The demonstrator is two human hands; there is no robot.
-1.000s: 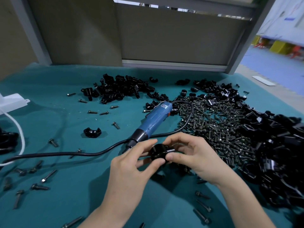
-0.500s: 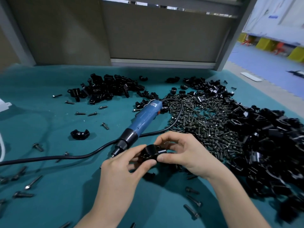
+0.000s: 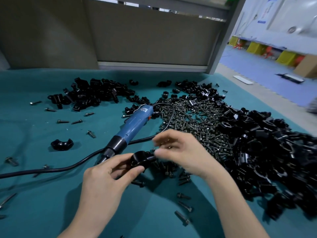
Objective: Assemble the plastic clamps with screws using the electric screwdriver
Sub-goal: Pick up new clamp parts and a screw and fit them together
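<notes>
Left grip [image 3: 109, 179] grasps a clamp [image 3: 139, 159]; right grip [image 3: 178, 150] beside it is blurred, so I cannot tell its hold. This is likely the fitting step; driving next calls for the screwdriver [image 3: 132, 127] just beyond.

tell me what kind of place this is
Probably an assembly bench in a factory or workshop: heaps of black plastic clamps and a pile of screws on a teal-covered table, with an electric screwdriver lying among them.

Right hand [image 3: 178, 148] looser at the clamp [image 3: 141, 158]

Right hand [image 3: 178, 148] fingertips [image 3: 158, 152] motion-blurred, anything pinched unclear, cable [image 3: 51, 169] cut off at left edge
</notes>
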